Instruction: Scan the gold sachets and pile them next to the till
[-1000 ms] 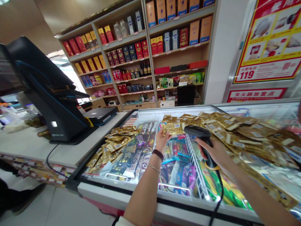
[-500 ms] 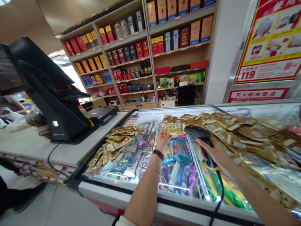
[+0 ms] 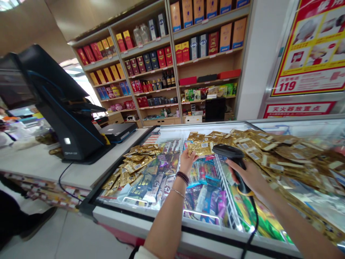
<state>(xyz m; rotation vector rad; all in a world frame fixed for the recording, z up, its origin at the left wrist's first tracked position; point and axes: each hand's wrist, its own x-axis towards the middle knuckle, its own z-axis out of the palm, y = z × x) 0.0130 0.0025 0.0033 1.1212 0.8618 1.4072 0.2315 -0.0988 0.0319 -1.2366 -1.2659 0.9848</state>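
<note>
My left hand [image 3: 188, 160] is closed on the left end of a gold foil packet [image 3: 202, 148], whose white barcode label faces up. In my right hand [image 3: 246, 172] is a black handheld barcode scanner [image 3: 230, 153], its head pointing left at the packet from close by. A cable runs down from the scanner's handle. Both hands are above the glass top of a chest freezer [image 3: 151, 219]. To the right lies a wide heap of gold packets [image 3: 280, 151] on the glass. A smaller pile of gold packets [image 3: 134, 162] lies to the left.
Wrapped ice creams [image 3: 205, 201] sit in wire baskets beneath the glass. At left, a black checkout terminal [image 3: 64, 108] and a flat scale [image 3: 118, 131] stand on a counter [image 3: 88, 174]. Shelves of boxes [image 3: 175, 77] line the back. A person's leg and shoe [image 3: 37, 219] show at lower left.
The view has shifted slightly, so the whole scene sits a little farther right. Both hands keep the same hold, with the packet and scanner in nearly the same places.
</note>
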